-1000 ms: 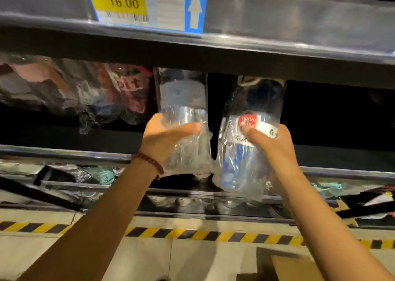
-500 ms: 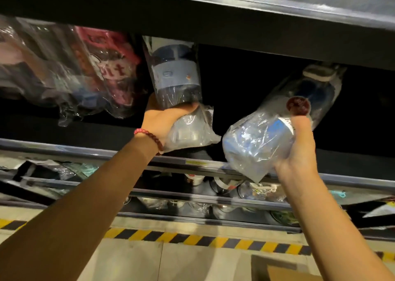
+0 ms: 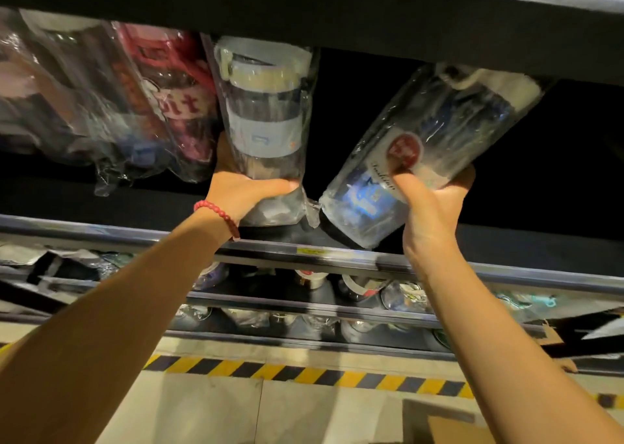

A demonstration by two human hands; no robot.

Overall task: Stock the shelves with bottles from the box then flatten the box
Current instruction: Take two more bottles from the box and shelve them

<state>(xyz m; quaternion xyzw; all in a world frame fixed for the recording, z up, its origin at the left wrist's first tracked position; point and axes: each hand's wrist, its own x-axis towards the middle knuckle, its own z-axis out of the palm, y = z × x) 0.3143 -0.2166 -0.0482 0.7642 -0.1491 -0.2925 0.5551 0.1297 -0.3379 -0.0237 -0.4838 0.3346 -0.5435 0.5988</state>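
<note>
Head view, looking up under the shelving, and both arms are raised to the same shelf (image 3: 337,252). The left hand (image 3: 241,192) wraps its fingers and thumb round the lower end of a plastic-wrapped bottle (image 3: 266,119) with a pale band and a light lid; that bottle stands close to upright, its base down at the shelf's front edge, its lid up near the underside of the upper shelf (image 3: 337,14). A red bead bracelet (image 3: 219,212) sits on that wrist.

Over on the right, the right hand (image 3: 430,207) grips a second wrapped bottle (image 3: 435,139), thumb pressed on its face just below a round red sticker (image 3: 403,149). This one is sharply tilted, lid pointing up and to the right, base down by the front edge, just beside the first bottle's base. Whether the two wrappers touch, I cannot tell.

To the left of the upright bottle, more wrapped bottles (image 3: 111,106) crowd that end of the shelf, one with a red and white print. Below, lower shelves (image 3: 304,308) hold further wrapped goods, blurred. On the floor runs yellow-and-black hazard tape (image 3: 304,374), and a brown cardboard box (image 3: 452,430) shows at the bottom edge of the view, toward the right.
</note>
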